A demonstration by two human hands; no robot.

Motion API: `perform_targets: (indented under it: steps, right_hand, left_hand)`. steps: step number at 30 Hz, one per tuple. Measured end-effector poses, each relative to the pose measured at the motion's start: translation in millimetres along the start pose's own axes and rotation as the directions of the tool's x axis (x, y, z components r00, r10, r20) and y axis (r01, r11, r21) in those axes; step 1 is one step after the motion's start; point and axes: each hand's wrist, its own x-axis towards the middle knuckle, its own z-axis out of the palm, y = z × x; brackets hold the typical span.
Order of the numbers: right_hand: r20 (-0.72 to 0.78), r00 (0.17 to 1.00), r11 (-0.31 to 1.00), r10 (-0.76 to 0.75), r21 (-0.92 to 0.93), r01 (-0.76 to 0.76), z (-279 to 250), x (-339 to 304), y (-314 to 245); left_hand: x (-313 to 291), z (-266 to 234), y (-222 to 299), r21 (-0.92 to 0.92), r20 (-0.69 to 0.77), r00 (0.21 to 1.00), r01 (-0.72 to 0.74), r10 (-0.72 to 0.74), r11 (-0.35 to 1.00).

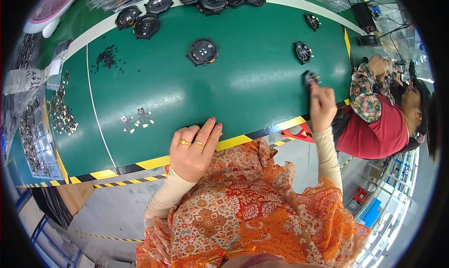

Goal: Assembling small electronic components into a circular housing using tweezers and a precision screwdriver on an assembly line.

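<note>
My left hand point(192, 151) lies on the table's near edge, fingers stretched out, with two rings on it and nothing held. Over at the right, my right hand point(322, 107) has its fingers curled and pinches a small dark watch case point(309, 78), blurred, with light parts sticking out. Farther back from it lie two similar watch cases, a nearer one point(302, 52) and a farther one point(312, 21). A larger round black watch case point(203, 51) sits alone near the table's middle. Left of my left hand are a few small flex cable pieces point(137, 120) with pale ends.
Several black watch cases point(213, 2) line the far edge. At the left are a pile of tiny black pieces point(107, 57), a heap of small connector parts point(61, 111) and a clear tray point(52, 160). A co-worker point(376, 109) sits at the right. Striped tape point(234, 142) marks the near edge.
</note>
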Motion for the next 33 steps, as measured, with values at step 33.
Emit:
perform_targets:
  steps: [33]
  right_hand:
    - [0.213, 0.714, 0.736, -0.667, 0.334, 0.589, 72, 89, -149]
  left_hand:
    - [37, 5, -6, 0.099, 0.087, 0.971, 0.213, -0.221, 0.972]
